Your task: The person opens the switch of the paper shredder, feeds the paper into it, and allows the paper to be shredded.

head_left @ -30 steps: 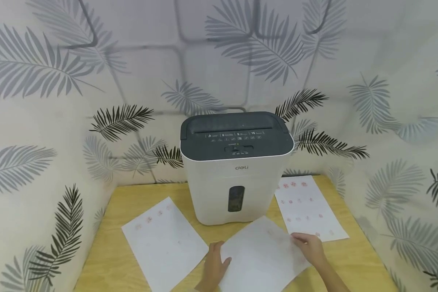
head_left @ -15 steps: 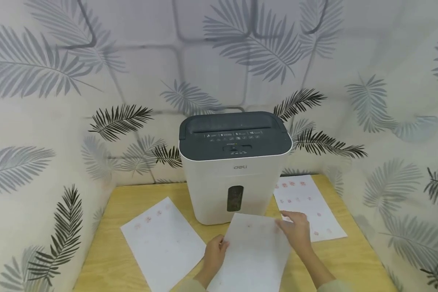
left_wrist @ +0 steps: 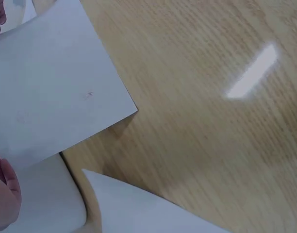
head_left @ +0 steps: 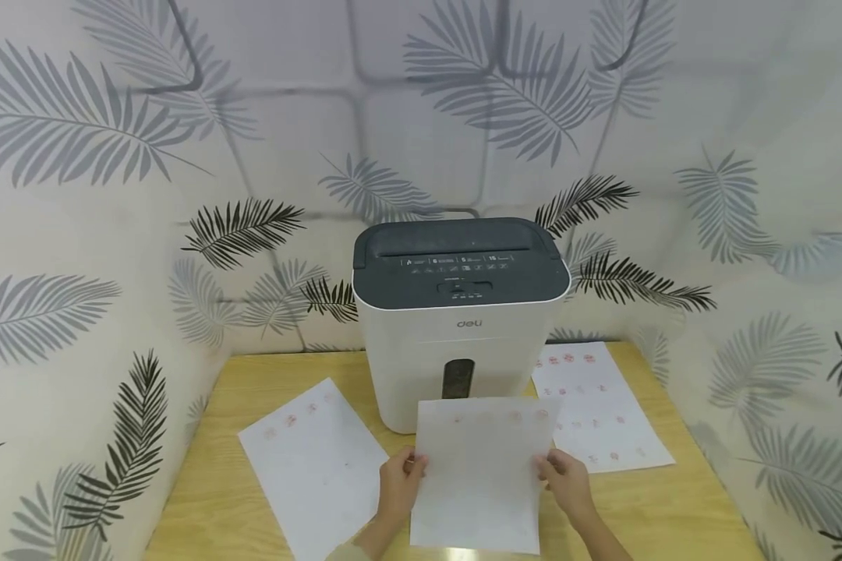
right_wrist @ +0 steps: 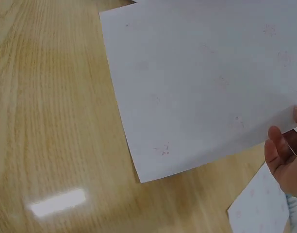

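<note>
A white sheet of paper (head_left: 480, 475) with faint red stamp marks along its top hangs raised in front of the shredder (head_left: 456, 335). My left hand (head_left: 398, 485) pinches its left edge between thumb and fingers. On the opposite edge, the right hand (head_left: 567, 481) grips the paper the same way. The sheet covers the lower part of the shredder's dark window. In the right wrist view, more pale red marks show on the paper (right_wrist: 197, 87), and the right fingers (right_wrist: 273, 153) curl at its edge.
One stamped sheet (head_left: 309, 467) lies slanted on the wooden table (head_left: 203, 483) at left. Another stamped sheet (head_left: 603, 405) lies right of the shredder. A leaf-patterned backdrop (head_left: 98, 234) surrounds the table's back and sides.
Both hands have turned the paper from slanted to upright and lifted it before the shredder. The right hand has shifted from near its top corner down along the right edge.
</note>
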{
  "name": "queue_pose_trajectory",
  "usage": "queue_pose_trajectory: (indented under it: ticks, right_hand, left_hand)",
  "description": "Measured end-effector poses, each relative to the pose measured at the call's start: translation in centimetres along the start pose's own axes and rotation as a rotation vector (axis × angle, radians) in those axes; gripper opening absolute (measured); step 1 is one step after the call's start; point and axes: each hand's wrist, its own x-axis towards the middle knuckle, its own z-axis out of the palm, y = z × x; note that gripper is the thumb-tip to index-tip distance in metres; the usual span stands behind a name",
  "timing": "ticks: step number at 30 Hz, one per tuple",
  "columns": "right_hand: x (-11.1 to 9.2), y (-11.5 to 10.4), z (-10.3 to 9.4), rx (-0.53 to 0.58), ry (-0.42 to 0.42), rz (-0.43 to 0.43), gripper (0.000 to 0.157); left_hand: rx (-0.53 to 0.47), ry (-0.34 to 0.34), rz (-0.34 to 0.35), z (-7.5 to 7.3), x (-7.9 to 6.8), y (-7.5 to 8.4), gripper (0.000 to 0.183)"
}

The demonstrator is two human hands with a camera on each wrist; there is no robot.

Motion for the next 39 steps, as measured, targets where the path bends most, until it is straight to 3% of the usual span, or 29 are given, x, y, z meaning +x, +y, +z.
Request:
queue_pose_trajectory:
  ticks: [4, 7, 14, 16, 25, 35, 39]
  right_hand:
    - [0.1, -2.3, -0.7, -0.027, 0.043, -0.137, 0.016]
    - [0.2, -4.7, -1.4, -0.002, 0.069, -0.210, 0.015]
    - [0.7, -11.0, -3.2, 0.126, 0.129, -0.303, 0.015]
    - [1.0, -12.4, -3.8, 0.141, 0.131, -0.326, 0.016]
    - [2.5, -17.4, -6.3, 0.224, 0.139, -0.413, 0.018]
    - [3.9, -23.1, -8.0, 0.359, 0.216, -0.545, 0.007]
    - [4.3, -25.7, -9.4, 0.392, 0.254, -0.593, 0.012]
  left_hand:
    - [0.005, -0.008, 0.030, -1.1, 1.1, 1.3, 0.014]
    - [-0.005, 0.000, 0.072, -2.1, 2.1, 3.3, 0.013]
    - [-0.050, 0.014, 0.120, -5.3, 4.5, 11.9, 0.010]
    - [-0.062, 0.008, 0.144, -6.0, 5.3, 13.6, 0.011]
    - [-0.112, 0.035, 0.204, -6.8, 9.2, 16.2, 0.015]
    - [-0.067, 0.130, 0.388, -7.9, 11.7, 20.9, 0.014]
    - [-0.092, 0.139, 0.415, -8.2, 12.8, 23.4, 0.016]
